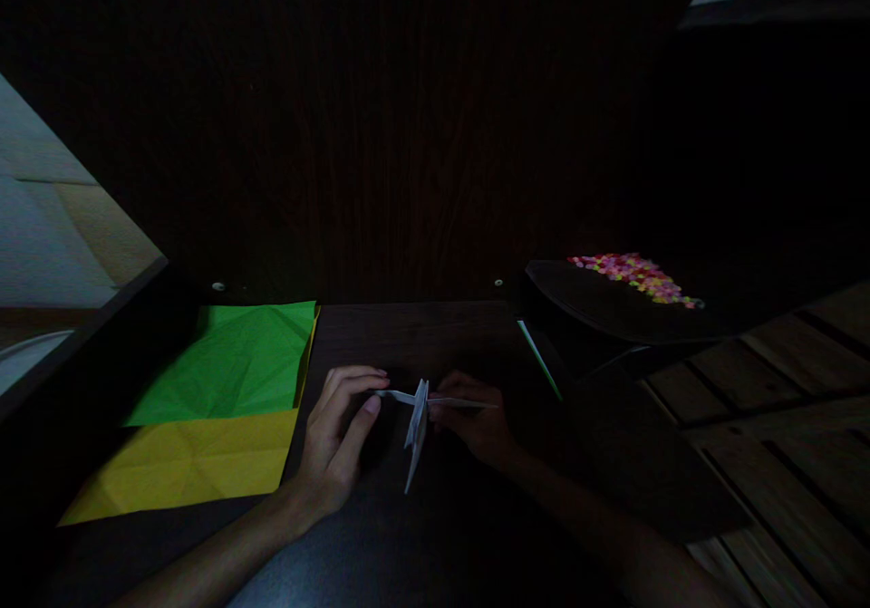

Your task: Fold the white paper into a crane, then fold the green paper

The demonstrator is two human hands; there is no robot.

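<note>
A whitish origami crane (417,422) is held just above the dark table, its flat folded body seen nearly edge-on. A narrow folded point sticks out from it to each side. My left hand (340,427) has the left point pinched at its tip, between thumb and fingers. On the other side, my right hand (476,418) grips the right point close to the body. This hand lies in shadow, and some of its fingers are hard to make out.
Left of my hands, a creased green sheet (237,363) overlaps a yellow sheet (197,454). A thin green-and-white strip (540,361) lies at the right. Beyond it, small pink, red and yellow pieces (639,275) are heaped on a dark rounded surface (584,304). A dark wooden panel (408,137) rises behind.
</note>
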